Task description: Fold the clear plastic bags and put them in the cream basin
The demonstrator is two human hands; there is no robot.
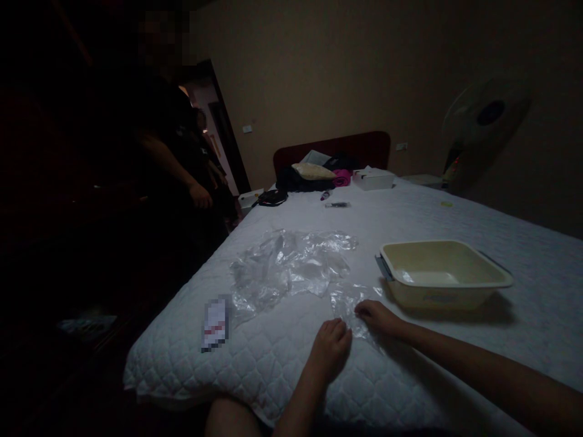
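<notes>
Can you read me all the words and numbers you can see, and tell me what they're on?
No words or numbers can be read here.
Tub: faint marks on its front, too blurred to read.
Small white and red thing on the bed: blocked out in squares.
Standing person's dark top: a small pale mark, too dim to read.

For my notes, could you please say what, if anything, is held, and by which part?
Left hand and right hand touch the nearest clear plastic at its left and right sides; any grip is unclear.
</notes>
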